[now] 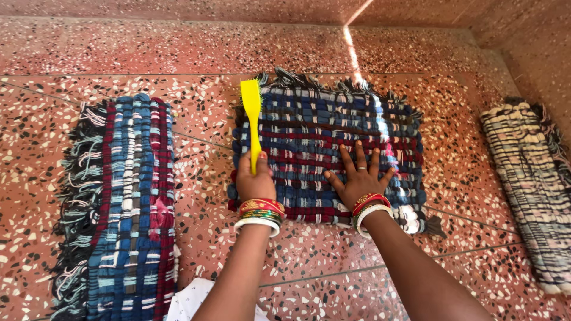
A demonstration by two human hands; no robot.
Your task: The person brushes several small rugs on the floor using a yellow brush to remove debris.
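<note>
head view — yellow brush (252, 122) upright in clenched left hand (254, 181), bristles pointing away — right hand (358, 178) open, flat on woven mat (333, 128)

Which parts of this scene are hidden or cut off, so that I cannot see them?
Head view only:
- Yellow brush: handle end hidden inside left hand grip.
- Middle rug: patch under flat right hand covered.
- Left rug: near end cut by bottom edge.
- Pale rug: cut by right edge.
- White cloth: mostly out of frame.

The scene is seen from one head-worn camera, angled steeply down and forward, close above the speckled floor (416, 53).
</note>
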